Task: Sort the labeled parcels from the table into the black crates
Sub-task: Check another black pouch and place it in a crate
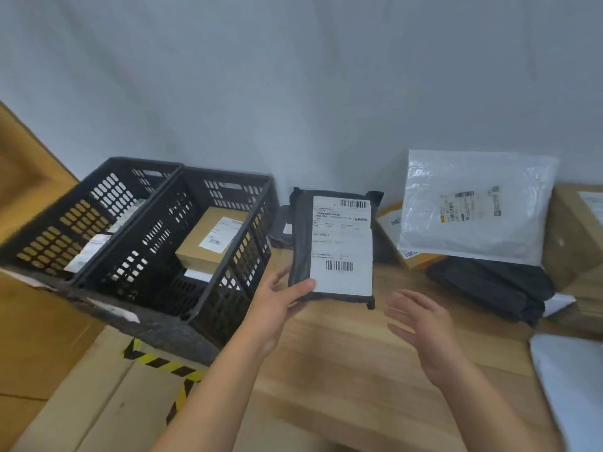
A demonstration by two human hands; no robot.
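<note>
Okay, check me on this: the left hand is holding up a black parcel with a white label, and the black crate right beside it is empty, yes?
Not quite. The black crate beside it is not empty: the head view shows a brown cardboard box with a label lying in it. The rest is right: the left hand holds up the black parcel with a white label.

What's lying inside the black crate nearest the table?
A brown box with a white label lies in that crate. A white edge peeks out beneath it; whatever else lies underneath is covered.
</note>
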